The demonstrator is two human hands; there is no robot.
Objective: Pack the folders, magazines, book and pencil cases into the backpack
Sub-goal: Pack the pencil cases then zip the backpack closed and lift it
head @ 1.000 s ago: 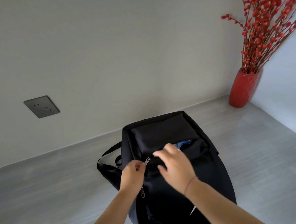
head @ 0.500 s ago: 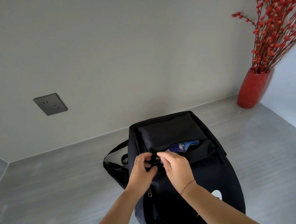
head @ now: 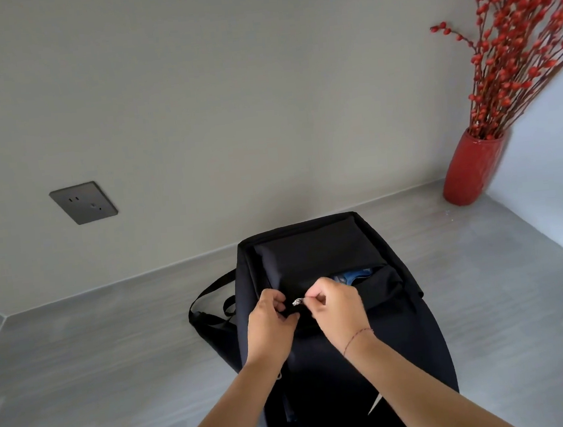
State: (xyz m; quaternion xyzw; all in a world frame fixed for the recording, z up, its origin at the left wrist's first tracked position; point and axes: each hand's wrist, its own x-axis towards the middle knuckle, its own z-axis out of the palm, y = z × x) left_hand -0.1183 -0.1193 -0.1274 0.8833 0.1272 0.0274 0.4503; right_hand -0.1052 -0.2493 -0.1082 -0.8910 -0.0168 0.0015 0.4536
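— What's under the fingers?
— A pale grey stone-look worktop (head: 82,370). On it stands the black fabric backpack (head: 318,254), right beneath both hands, with its strap looping out to the left of the fingers.
— Anything beyond them?
— Well off to the right of the fingers, in the corner, is a glossy red vase (head: 471,167) of red berry branches (head: 515,46). Up on the wall to their left is a dark grey square socket (head: 83,202).
— And the hands?
— The left hand (head: 270,324) has its fingers (head: 274,298) curled, gripping the bag's fabric. The right hand (head: 337,311) pinches the small silver zip pull (head: 297,302) between thumb and fingers (head: 316,299). Just right of them, a blue patterned item (head: 351,277) shows in the open pocket slit.
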